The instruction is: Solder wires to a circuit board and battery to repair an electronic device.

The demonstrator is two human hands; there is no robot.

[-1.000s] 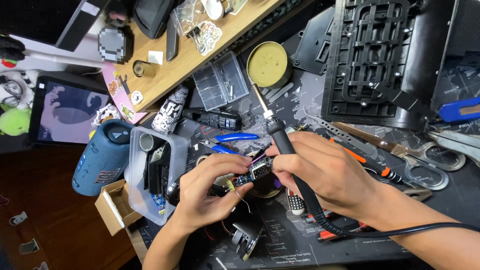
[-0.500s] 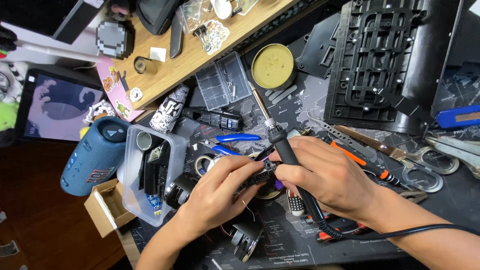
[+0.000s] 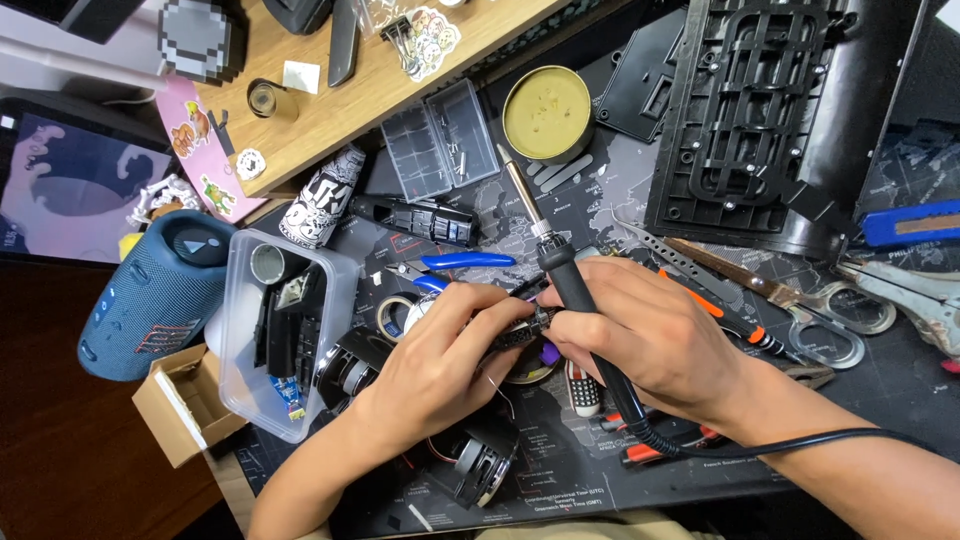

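My right hand (image 3: 645,335) grips a black soldering iron (image 3: 560,265) whose metal tip points up and away toward a round tin of yellowish flux (image 3: 546,113). Its black cord (image 3: 760,445) trails off to the right over my forearm. My left hand (image 3: 440,360) pinches a small dark electronic part (image 3: 520,332) between thumb and fingers, right against my right hand's fingertips. Thin wires hang from the part. Blue-handled cutters (image 3: 455,265) lie just above my left hand.
A clear plastic bin (image 3: 240,330) of parts and a blue cylindrical speaker (image 3: 150,300) sit at left. A black plastic panel (image 3: 770,110), scissors (image 3: 820,315), an orange-tipped tool (image 3: 720,310) and a small clear compartment box (image 3: 440,135) surround the dark mat. A wooden shelf (image 3: 340,100) runs top left.
The view has shifted slightly left and down. Both hands stay together on the small part; the iron has tilted a little more upright, tip still raised.
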